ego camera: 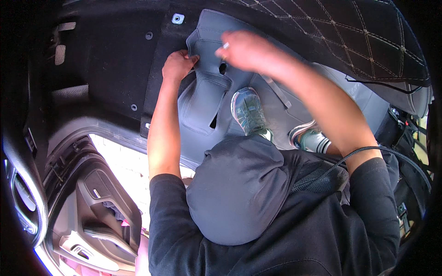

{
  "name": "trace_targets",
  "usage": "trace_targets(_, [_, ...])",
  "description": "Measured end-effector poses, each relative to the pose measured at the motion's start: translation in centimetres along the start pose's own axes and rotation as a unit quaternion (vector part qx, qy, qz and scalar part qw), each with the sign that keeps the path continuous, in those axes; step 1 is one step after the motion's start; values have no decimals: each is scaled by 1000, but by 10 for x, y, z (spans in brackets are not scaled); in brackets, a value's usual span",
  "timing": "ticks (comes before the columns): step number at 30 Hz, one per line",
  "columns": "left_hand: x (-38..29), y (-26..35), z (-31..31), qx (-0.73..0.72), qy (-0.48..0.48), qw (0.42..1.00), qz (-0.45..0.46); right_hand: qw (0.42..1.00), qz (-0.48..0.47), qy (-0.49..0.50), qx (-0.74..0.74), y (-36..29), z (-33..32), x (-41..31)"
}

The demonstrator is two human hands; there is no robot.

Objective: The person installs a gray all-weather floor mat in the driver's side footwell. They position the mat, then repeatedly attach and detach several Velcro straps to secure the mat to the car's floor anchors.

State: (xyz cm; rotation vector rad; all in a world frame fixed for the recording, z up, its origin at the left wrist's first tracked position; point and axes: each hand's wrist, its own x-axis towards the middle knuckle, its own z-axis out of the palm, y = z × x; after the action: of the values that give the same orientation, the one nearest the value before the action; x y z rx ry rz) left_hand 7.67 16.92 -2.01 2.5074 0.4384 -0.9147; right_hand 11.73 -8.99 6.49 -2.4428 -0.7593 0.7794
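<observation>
A grey stitched leather-like car floor mat point(207, 103) spreads over the footwell, with a dark oval hole and a narrow slit in it. My left hand point(178, 65) pinches the mat's left edge between thumb and fingers, beside a raised flap. Over the mat's upper part is my right hand point(241, 50), blurred, with its fingers curled. A small white spot shows at those fingers; whether it is a ring or something held is unclear. My shoes point(248, 110) stand on the mat. Right of the nearer shoe lies a flat grey strip point(276, 91).
Black carpet point(114, 69) with round fasteners and pedals point(60, 54) lies to the left. An open car door point(100, 214) is at lower left. At upper right is a diamond-stitched seat point(345, 34). A dark cable point(369, 148) crosses my right arm.
</observation>
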Motion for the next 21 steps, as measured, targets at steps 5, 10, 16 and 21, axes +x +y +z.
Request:
trace_targets(5, [-27,25,4,28,140,989,31,974,73,-201,-70,73,33,-18])
trace_targets(10, [-49,25,30,-9,261,961,93,999,38,-5,8,5,45,-18])
trace_targets(16, [-55,28,39,21,364,918,155,974,145,-171,25,10,88,5])
trace_targets(21, [-47,16,52,95,407,894,159,878,204,-292,319,12,89,14])
